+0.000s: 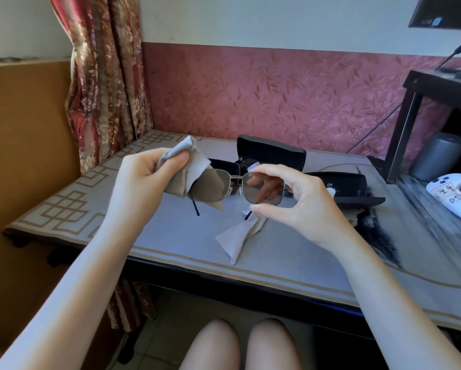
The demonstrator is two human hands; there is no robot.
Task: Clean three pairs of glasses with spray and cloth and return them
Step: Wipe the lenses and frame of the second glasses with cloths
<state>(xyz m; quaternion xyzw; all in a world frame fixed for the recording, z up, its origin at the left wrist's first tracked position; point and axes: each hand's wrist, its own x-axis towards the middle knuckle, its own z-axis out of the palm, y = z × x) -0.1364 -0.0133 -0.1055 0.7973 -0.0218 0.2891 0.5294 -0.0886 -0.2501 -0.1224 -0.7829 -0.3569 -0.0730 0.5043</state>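
Tinted metal-framed glasses [210, 186] are held up above the table [170, 252]. My right hand [298, 198] pinches the rim of one lens between thumb and fingers. My left hand [144, 180] grips a grey cleaning cloth [186, 169], which is wrapped over the outer edge of the other lens. A second grey cloth [237, 236] lies crumpled on the table below the glasses. Behind them stands an open black glasses case [272, 152], another open black case [341, 182] sits to its right, and a dark case [221, 164] lies partly hidden behind the cloth. No spray bottle is visible.
A white game controller [453, 193] and a grey cylinder [437, 156] sit on a black shelf unit [410, 110] at the right. A patterned curtain [104, 76] hangs at the back left. The wall runs close behind the table. My knees are under the front edge.
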